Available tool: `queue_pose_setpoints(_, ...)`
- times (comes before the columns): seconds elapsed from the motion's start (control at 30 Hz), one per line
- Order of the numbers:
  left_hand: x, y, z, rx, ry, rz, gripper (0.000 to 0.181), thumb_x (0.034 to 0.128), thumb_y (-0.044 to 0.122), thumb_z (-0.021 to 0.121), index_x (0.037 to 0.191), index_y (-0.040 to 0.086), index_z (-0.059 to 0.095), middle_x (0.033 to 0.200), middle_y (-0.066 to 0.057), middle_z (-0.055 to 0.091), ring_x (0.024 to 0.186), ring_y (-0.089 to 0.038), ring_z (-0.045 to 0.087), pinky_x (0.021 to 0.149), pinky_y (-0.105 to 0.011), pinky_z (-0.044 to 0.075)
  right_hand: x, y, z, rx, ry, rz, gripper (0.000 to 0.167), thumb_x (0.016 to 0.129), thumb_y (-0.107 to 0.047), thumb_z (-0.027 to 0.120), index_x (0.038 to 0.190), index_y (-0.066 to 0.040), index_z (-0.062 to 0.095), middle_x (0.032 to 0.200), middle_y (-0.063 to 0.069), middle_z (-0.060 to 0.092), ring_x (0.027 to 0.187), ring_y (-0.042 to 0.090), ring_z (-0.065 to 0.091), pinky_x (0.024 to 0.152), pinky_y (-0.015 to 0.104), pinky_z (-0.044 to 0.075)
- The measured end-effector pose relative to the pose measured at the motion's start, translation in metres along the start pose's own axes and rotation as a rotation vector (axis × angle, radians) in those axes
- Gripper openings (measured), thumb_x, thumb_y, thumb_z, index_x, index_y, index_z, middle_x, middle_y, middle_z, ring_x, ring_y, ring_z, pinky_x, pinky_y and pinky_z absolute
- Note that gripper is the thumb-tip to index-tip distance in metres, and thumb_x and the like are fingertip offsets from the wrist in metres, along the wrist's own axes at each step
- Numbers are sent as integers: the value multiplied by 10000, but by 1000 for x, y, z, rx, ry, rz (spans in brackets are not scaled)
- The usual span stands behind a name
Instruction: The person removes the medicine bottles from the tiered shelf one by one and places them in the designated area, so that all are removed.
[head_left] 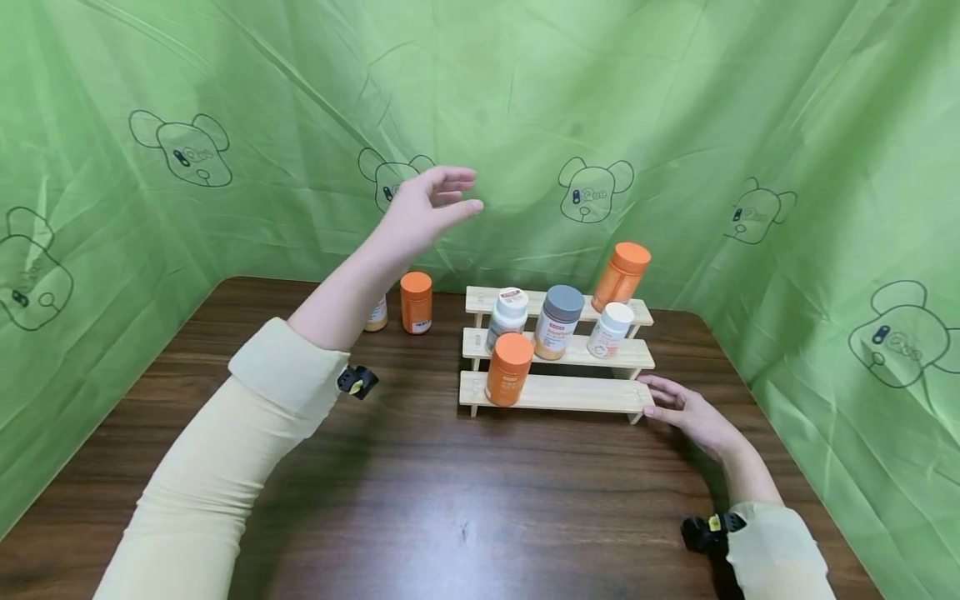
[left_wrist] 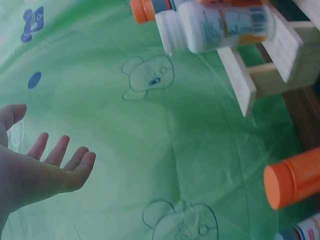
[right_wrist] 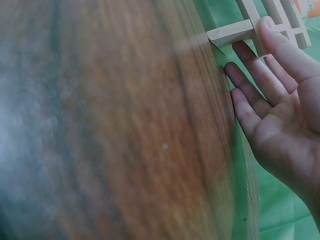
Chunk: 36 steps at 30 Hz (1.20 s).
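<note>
A three-tier wooden rack [head_left: 585,393] stands on the table. My left hand [head_left: 431,208] is raised in the air left of and above it, fingers spread and slightly bent, holding nothing; the left wrist view shows the same empty hand [left_wrist: 45,172]. With thumb and fingers, my right hand [head_left: 686,412] holds the right end of the rack's lowest tier; in the right wrist view the thumb lies against the wood [right_wrist: 231,32]. An orange bottle [head_left: 507,371] occupies the lowest tier's left end. The middle tier bears a white-lidded bottle [head_left: 507,317], a grey-lidded bottle [head_left: 557,323] and a small white bottle [head_left: 611,331].
Another orange bottle [head_left: 621,275] is on the top tier, toward the right. Left of the rack, an orange bottle [head_left: 416,302] stands on the table beside a bottle [head_left: 377,317] partly hidden by my left forearm. Green cloth [head_left: 510,108] surrounds the table's back and sides.
</note>
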<state>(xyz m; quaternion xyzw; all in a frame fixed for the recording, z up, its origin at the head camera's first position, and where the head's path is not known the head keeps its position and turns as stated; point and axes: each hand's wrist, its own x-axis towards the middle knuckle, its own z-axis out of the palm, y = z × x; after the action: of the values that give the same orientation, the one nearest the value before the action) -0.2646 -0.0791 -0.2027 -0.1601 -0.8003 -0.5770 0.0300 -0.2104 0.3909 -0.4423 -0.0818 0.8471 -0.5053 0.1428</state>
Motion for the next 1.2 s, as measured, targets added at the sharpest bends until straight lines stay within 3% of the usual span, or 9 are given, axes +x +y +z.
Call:
queue_pose_setpoints(0.27,15,18,26,-30,-50,7,535,867,308,686,1354,223,483,1374,68,499,1280,-120,426,1069,-351,359,1,2,0,-7,5,4,619,895,-219,657,1428,-75,376,1385,229,459,1092,-32,544,872,126,417)
queue_pose_setpoints(0.5,27,25,55,-81,-78,18,536,857,285,701,1346,210,492,1365,45,507,1261,-116,438,1061,-345,369,3,0,0,-5,3,4,623,893,-220,660,1428,-73,375,1379,216,472,1089,-36,546,872,134,425)
queue_pose_setpoints(0.83,44,21,104,-111,-50,67,542,835,290,729,1325,209,513,1324,55,545,1220,-97,473,1025,-314,397,6,4,-1,51,-28,-60,598,910,-146,630,1421,-10,350,1276,-24,596,1098,-28,549,868,135,435)
queue_pose_setpoints(1.07,49,16,134,-124,-44,28,550,841,300,721,1336,218,494,1340,62,527,1252,-106,447,1033,-292,391,7,5,-1,52,-30,-73,591,912,-148,629,1418,-13,355,1230,-111,608,1094,-34,551,862,134,436)
queue_pose_setpoints(1.2,50,13,151,-148,-43,-11,562,832,291,732,1337,237,491,1350,71,515,1263,-114,433,1047,-306,381,6,3,0,39,-20,-57,593,910,-152,631,1421,-23,359,1269,-39,598,1098,-35,545,867,133,433)
